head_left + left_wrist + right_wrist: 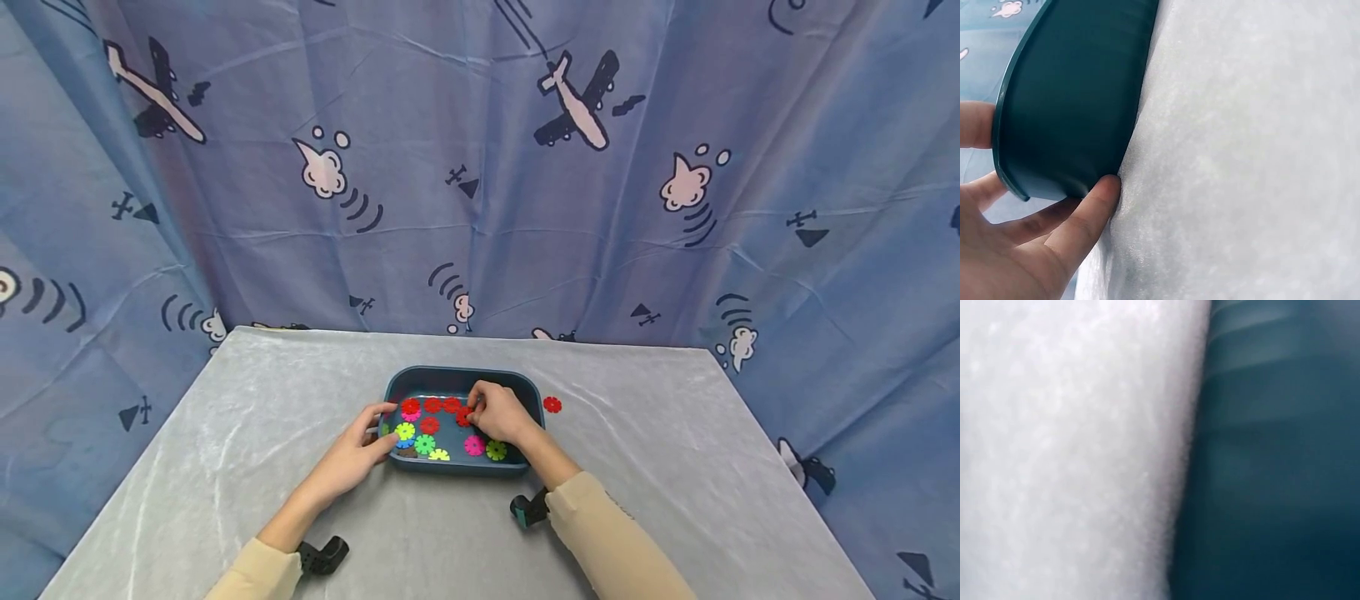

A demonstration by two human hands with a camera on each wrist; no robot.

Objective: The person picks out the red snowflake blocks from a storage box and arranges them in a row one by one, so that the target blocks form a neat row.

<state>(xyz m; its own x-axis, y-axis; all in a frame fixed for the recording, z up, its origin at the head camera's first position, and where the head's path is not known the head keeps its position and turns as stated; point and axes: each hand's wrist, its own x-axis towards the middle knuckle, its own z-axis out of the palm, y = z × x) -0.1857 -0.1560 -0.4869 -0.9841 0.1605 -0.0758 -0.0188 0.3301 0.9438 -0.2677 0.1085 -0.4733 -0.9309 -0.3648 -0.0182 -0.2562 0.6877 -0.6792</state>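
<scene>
On the white cloth [637, 433], in front of the person: one dark teal tray [461, 470], upright, with rounded corners. Long axis from left to right, crosswise before the person, with only a very slight slant. One short end towards the left hand [356, 454]; the other end just beyond the right hand [501, 412].

Around the left short end, a firm hold by the left hand, with fingers at the rim and against the outer wall. Inside the tray outline, near the middle, a pinch of the right hand on one red notched disc [463, 416]; round, therefore without long axis. Too small to tell: tilt of this disc and its height over the tray floor.

Seen from the head view only: the contents of the tray, with more red discs [432, 405] along the far side, green disc [424, 444] and yellow disc [438, 455] near the left front, pink disc [474, 445] and lime disc [496, 450] near the right front. Also there, on the cloth just beside the right end, a lone red disc [552, 404].

Better shown in the left wrist view: fingertip contact low on the outer wall, close to the cloth. In the right wrist view, only blurred cloth beside teal wall.
</scene>
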